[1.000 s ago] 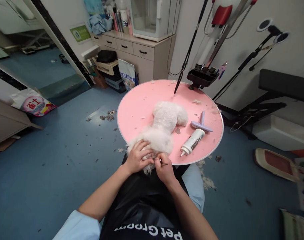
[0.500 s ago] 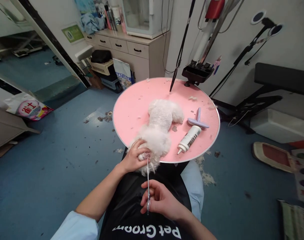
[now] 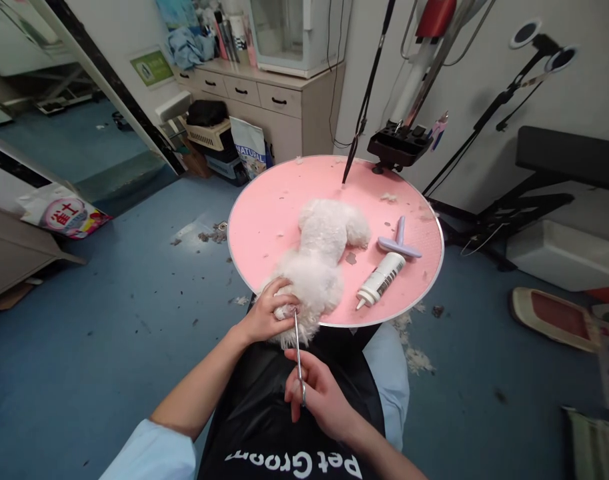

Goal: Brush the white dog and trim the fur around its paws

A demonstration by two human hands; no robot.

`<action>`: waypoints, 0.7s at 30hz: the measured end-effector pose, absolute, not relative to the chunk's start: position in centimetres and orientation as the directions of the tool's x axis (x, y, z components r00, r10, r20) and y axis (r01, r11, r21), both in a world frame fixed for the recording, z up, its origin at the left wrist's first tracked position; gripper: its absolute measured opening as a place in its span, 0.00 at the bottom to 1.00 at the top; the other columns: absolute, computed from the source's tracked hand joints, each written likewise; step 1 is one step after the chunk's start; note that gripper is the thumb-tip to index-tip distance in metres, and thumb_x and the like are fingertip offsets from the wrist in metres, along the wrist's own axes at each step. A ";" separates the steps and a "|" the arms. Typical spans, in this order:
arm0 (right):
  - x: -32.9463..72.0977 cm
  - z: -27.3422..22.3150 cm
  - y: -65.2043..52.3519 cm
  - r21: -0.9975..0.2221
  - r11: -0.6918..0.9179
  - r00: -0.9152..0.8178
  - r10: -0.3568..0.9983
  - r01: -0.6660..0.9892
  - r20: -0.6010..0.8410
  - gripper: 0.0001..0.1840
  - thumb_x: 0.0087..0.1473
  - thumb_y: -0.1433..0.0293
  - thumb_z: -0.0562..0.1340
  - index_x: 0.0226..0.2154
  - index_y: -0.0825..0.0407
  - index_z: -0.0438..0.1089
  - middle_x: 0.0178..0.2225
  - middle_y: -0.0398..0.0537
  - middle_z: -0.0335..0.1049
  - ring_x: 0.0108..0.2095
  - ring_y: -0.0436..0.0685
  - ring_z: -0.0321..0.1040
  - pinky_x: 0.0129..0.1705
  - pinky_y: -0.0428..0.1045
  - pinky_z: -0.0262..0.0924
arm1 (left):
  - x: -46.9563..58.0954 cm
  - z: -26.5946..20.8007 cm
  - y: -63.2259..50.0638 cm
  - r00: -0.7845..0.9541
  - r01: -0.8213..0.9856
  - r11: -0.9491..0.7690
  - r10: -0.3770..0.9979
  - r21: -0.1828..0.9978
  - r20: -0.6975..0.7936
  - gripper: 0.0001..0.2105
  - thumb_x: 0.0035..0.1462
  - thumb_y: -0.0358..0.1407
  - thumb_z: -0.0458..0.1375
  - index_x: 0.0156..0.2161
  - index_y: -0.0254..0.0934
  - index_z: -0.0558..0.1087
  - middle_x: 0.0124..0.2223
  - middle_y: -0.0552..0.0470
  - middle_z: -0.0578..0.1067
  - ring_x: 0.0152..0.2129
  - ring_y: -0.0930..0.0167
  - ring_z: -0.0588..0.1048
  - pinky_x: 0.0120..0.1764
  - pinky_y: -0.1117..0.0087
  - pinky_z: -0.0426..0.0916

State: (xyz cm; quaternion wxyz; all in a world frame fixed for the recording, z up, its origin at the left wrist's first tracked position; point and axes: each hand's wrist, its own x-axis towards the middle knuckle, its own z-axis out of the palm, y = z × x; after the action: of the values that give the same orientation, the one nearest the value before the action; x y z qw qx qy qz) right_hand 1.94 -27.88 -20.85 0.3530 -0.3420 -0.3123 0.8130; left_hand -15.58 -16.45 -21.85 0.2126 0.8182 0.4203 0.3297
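Note:
A fluffy white dog (image 3: 324, 233) lies on the round pink grooming table (image 3: 264, 207), its head at the near edge towards me. My left hand (image 3: 269, 313) is closed on what looks like its ear, with a pinkish patch bared between thumb and fingers. In my right hand (image 3: 317, 393) is a slim metal tool with finger rings, apparently a hemostat (image 3: 298, 347), seen nearly edge-on. Its tip touches or lies just at the pinkish patch; whether its jaws are apart I cannot tell. The dog's face is mostly hidden by fur and my left hand.
On the table's right side lie a white nozzle bottle (image 3: 381, 280) and a lilac T-shaped rake comb (image 3: 400, 243). A black strap (image 3: 357, 133) hangs above the far edge, beside a dark tool tray (image 3: 399, 147). Fur clippings (image 3: 417, 357) litter the floor.
My right hand has moved slightly up towards the dog, and the hemostat now leans a little, its handle shifted right. My left hand keeps its hold. The camera view has shifted slightly.

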 end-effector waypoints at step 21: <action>2.2 -20.7 -27.7 -0.791 -0.514 -0.432 0.828 -0.331 -0.357 0.27 0.46 0.59 0.65 0.46 0.55 0.62 0.19 0.35 0.65 0.13 0.44 0.57 0.16 0.42 0.52 | -15.6 -21.6 -16.4 0.452 0.550 -0.588 0.807 0.593 0.381 0.13 0.48 0.35 0.62 0.41 0.38 0.75 0.55 0.43 0.62 0.54 0.60 0.63 0.58 0.57 0.58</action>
State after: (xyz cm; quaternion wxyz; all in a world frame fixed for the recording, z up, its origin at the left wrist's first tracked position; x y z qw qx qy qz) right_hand 2.21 -27.72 -20.73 0.3711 -0.3826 -0.3248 0.7813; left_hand -15.58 -16.41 -21.57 0.1968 0.8291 0.4089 0.3266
